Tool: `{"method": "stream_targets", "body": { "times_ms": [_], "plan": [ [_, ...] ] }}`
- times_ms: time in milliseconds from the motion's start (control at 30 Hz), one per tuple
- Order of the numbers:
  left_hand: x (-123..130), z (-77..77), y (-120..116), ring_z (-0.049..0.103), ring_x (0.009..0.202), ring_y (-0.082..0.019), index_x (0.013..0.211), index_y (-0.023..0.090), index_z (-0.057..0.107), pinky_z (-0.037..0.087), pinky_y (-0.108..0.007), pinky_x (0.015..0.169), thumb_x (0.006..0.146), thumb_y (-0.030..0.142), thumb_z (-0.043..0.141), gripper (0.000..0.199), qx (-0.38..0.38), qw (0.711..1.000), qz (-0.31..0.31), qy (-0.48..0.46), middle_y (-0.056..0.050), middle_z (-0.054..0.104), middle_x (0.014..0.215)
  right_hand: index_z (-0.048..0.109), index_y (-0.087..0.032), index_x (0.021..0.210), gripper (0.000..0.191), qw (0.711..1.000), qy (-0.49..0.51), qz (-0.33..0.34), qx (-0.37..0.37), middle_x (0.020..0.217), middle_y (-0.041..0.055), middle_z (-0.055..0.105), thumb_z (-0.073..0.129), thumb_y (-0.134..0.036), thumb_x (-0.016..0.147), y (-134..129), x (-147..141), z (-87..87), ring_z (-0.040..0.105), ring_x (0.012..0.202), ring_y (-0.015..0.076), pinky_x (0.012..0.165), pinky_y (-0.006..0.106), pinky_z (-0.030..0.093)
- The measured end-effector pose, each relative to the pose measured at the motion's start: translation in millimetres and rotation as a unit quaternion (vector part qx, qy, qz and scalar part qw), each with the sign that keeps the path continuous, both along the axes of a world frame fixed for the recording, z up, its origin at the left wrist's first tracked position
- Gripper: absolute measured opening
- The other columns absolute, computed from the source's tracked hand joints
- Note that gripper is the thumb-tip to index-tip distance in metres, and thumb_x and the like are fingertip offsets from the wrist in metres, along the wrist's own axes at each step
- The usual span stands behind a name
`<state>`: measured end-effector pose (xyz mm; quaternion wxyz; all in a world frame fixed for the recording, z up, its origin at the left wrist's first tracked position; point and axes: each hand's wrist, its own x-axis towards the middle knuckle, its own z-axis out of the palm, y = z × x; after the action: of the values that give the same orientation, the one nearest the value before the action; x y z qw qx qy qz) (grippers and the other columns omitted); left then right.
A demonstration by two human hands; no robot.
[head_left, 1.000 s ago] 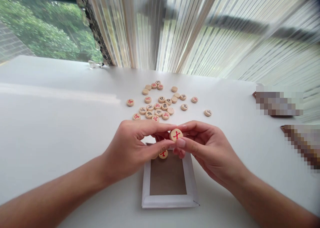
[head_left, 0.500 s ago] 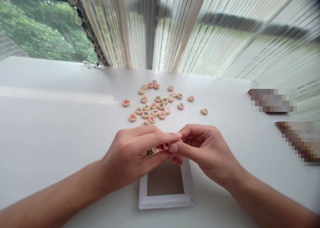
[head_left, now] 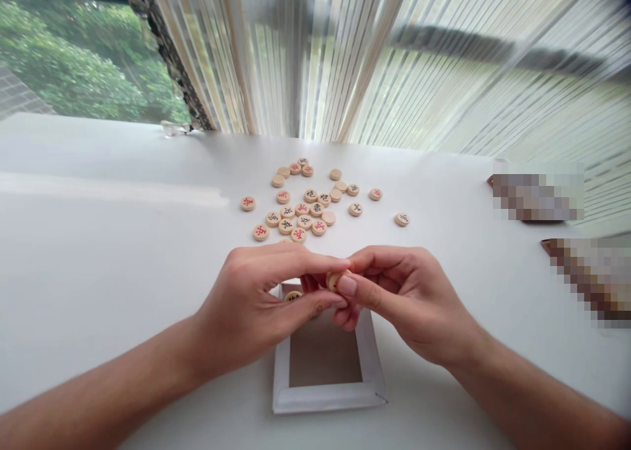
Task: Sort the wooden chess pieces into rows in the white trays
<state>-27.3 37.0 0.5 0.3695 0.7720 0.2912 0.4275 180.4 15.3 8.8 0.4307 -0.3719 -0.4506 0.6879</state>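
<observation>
A round wooden xiangqi piece (head_left: pixel 332 281) is pinched between the thumb and index finger of my right hand (head_left: pixel 399 299). My left hand (head_left: pixel 256 299) closes its thumb and index finger around the same piece, and the fingertips of both hands meet there. The piece's face is mostly hidden by my fingers. Beneath my hands lies a shallow white box (head_left: pixel 328 397) with a grey-brown bottom. Another xiangqi piece with black marking (head_left: pixel 293 297) shows at its far end, partly covered by my left hand.
Beyond my hands, many xiangqi pieces (head_left: pixel 303 208) with red, black or blank faces lie scattered on the white table (head_left: pixel 123 259). Two pixelated brown-edged objects (head_left: pixel 535 197) are at the right. A striped curtain (head_left: pixel 335 56) hangs along the table's far edge.
The held piece now shows more between my fingertips. My left hand has shifted slightly left, and the red-marked piece beside the black-marked one is now covered.
</observation>
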Motion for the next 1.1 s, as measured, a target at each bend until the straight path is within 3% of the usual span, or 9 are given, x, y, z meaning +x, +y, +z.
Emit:
{"method": "stream_targets", "body": {
  "times_ms": [233, 333, 533, 800, 1000, 1100],
  "plan": [
    [0.5, -0.1, 1.2, 0.077, 0.075, -0.017, 0.112, 0.025, 0.084, 0.065, -0.027, 0.068, 0.091, 0.019, 0.082, 0.022, -0.061, 0.998, 0.008, -0.034, -0.003, 0.083, 0.089, 0.086, -0.018, 0.102, 0.019, 0.999, -0.006, 0.005, 0.037, 0.080, 0.0060, 0.083, 0.088, -0.032, 0.089, 0.8, 1.8, -5.1, 0.080, 0.068, 0.0178, 0.067, 0.027, 0.070],
    [-0.5, -1.8, 3.6, 0.077, 0.077, -0.017, 0.113, 0.028, 0.084, 0.064, -0.026, 0.070, 0.089, 0.019, 0.084, 0.025, -0.052, 0.998, 0.010, -0.035, -0.001, 0.083, 0.089, 0.086, -0.018, 0.104, 0.015, 0.999, 0.001, -0.003, 0.050, 0.082, 0.0064, 0.083, 0.083, -0.028, 0.093, 1.3, 1.4, -6.8, 0.081, 0.070, 0.0182, 0.070, 0.029, 0.070],
    [-1.0, -3.7, 5.1, 0.079, 0.083, -0.018, 0.116, 0.027, 0.083, 0.064, -0.026, 0.069, 0.091, 0.021, 0.082, 0.026, -0.046, 0.999, 0.012, -0.024, -0.003, 0.084, 0.096, 0.085, -0.020, 0.104, 0.018, 0.998, 0.005, -0.019, 0.059, 0.082, 0.0054, 0.084, 0.089, -0.025, 0.087, 2.1, -0.8, -4.4, 0.079, 0.066, 0.0173, 0.068, 0.029, 0.070],
    [0.4, -5.3, 3.3, 0.078, 0.075, -0.015, 0.114, 0.021, 0.074, 0.065, -0.023, 0.070, 0.091, 0.015, 0.080, 0.024, -0.095, 0.994, -0.022, -0.057, 0.000, 0.082, 0.085, 0.086, -0.023, 0.100, 0.016, 0.997, 0.002, -0.030, 0.078, 0.085, 0.0027, 0.084, 0.089, -0.019, 0.086, 0.9, -1.6, -4.1, 0.079, 0.069, 0.0139, 0.068, 0.022, 0.068],
    [1.0, -6.0, 3.3, 0.076, 0.075, -0.013, 0.110, 0.020, 0.074, 0.064, -0.020, 0.071, 0.089, 0.012, 0.082, 0.023, -0.098, 0.994, -0.003, -0.056, 0.001, 0.080, 0.086, 0.085, -0.026, 0.106, 0.028, 0.984, -0.070, -0.060, 0.150, 0.099, 0.0024, 0.084, 0.088, -0.010, 0.084, -0.6, 2.2, -10.3, 0.080, 0.086, 0.0152, 0.076, 0.021, 0.066],
    [1.7, -5.9, 3.2, 0.075, 0.078, -0.012, 0.107, 0.020, 0.075, 0.064, -0.019, 0.072, 0.087, 0.013, 0.084, 0.024, -0.083, 0.995, 0.021, -0.051, 0.001, 0.079, 0.088, 0.084, -0.025, 0.108, 0.023, 0.974, -0.105, -0.082, 0.180, 0.105, 0.0048, 0.083, 0.085, -0.013, 0.088, -0.8, 3.6, -11.7, 0.079, 0.091, 0.0179, 0.075, 0.024, 0.067]
  ]
}}
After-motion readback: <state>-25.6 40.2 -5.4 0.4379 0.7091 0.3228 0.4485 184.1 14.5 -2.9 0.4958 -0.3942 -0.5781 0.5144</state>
